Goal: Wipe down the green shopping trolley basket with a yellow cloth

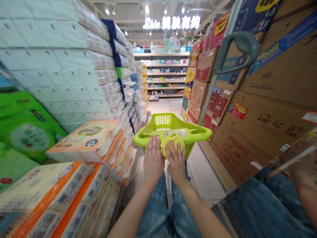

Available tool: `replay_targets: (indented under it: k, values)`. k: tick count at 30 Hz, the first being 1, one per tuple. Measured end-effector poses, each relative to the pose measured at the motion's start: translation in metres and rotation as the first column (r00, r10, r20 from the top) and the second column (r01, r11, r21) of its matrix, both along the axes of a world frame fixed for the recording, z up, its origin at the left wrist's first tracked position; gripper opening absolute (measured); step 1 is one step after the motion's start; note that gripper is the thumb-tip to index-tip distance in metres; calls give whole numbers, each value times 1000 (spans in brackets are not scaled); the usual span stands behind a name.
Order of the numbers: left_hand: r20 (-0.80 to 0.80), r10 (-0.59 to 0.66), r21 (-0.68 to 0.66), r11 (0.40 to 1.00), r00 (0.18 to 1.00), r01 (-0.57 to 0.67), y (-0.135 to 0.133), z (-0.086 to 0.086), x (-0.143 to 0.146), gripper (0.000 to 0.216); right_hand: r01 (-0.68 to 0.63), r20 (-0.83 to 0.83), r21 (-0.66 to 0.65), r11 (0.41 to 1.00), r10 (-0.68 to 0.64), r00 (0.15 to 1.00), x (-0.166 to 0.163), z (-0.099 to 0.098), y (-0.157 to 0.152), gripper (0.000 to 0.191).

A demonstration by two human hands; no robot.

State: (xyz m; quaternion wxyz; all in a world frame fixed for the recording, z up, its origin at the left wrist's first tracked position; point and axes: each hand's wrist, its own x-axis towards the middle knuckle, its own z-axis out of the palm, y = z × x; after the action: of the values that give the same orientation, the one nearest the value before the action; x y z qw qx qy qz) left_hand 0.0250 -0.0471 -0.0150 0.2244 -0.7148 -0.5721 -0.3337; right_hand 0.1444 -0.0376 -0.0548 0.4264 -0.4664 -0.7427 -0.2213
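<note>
A lime-green plastic shopping basket (198,135) with perforated walls stands in front of my knees. My left hand (153,155) lies on its near rim with the fingers stretched out flat. My right hand (176,158) presses a bunched yellow cloth (170,140) against the rim and near wall, fingers over the cloth. Behind the cloth, a pale label (182,133) shows at the rim. A grey pull handle (236,53) on a metal pole rises at the right; the pole's lower end disappears behind the basket's right side.
Stacked white tissue packs (61,56) wall the left side, with orange-and-cream packs (84,132) lower down. Cardboard cartons (272,125) are piled on the right. A reflective panel (272,201) at lower right mirrors jeans. Ahead, the aisle floor (168,105) leads to stocked shelves (167,73).
</note>
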Motion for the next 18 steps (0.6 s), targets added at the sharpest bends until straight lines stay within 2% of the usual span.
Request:
replay_targets:
  k: [4,7,9,11,14,16,18]
  values:
    - [-9,-10,-5,1000,1000,10,-1,2,-2,71,41,26,70,997,-43,999,39,-7,11,73]
    - [11,-18,3,1000,1000,18,-2,3,0,72,120,-62,120,986,-113,992,72,-5,19,77]
    - [23,-16,4,1000,1000,16,-3,3,2,71,152,-143,113,982,-135,981,82,0,20,79]
    - [31,-7,2,1000,999,7,-3,3,4,71,156,-235,78,985,-134,963,79,5,18,81]
    - [36,15,0,1000,999,-15,-2,3,6,70,127,-317,34,991,-110,942,50,8,10,83]
    - [36,21,0,1000,999,-21,-1,2,6,69,82,-252,22,996,-74,965,25,5,4,81]
    - [33,23,1,1000,999,-23,0,2,5,69,26,-114,17,1000,-24,993,6,-2,0,78]
